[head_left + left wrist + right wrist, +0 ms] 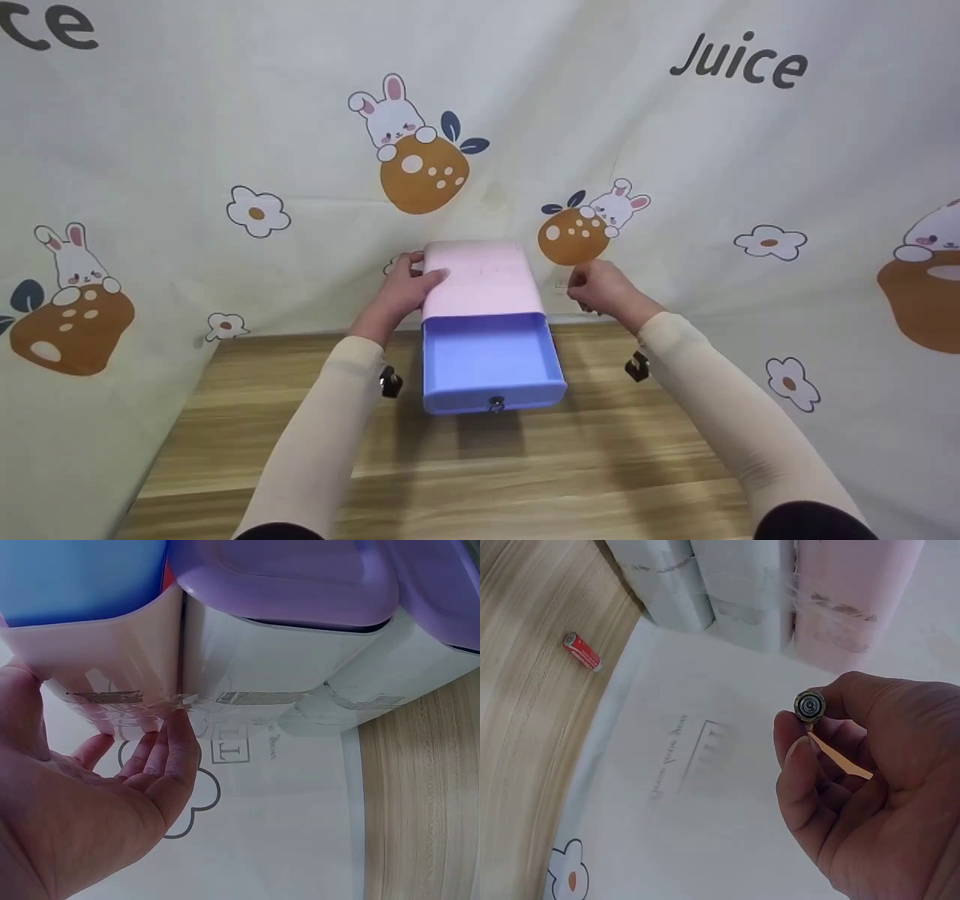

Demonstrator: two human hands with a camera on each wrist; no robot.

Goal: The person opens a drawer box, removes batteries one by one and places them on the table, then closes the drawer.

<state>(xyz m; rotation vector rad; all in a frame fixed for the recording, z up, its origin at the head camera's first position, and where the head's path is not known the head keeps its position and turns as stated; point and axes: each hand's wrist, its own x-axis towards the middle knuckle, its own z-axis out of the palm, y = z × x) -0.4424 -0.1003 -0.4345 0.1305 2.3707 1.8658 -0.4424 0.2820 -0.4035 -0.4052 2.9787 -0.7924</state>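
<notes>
A stack of small drawer units stands against the patterned cloth, with a pink casing [480,277] on top. Its blue drawer [491,397] is pulled out towards me, and the inside floor shows. My left hand [405,289] rests on the casing's left side, thumb over the top edge. In the left wrist view its loosely bent fingers touch the pink side wall [112,664]. To the right of the casing, apart from it, my right hand [604,289] pinches a battery [810,706], seen end-on in the right wrist view. A red battery [583,652] lies on the table.
Below the pink unit sit white casings [255,660] with purple drawers [292,585], joined by clear tape. The wood-grain table [300,420] meets the cloth [315,150] printed with rabbits and flowers close behind the stack.
</notes>
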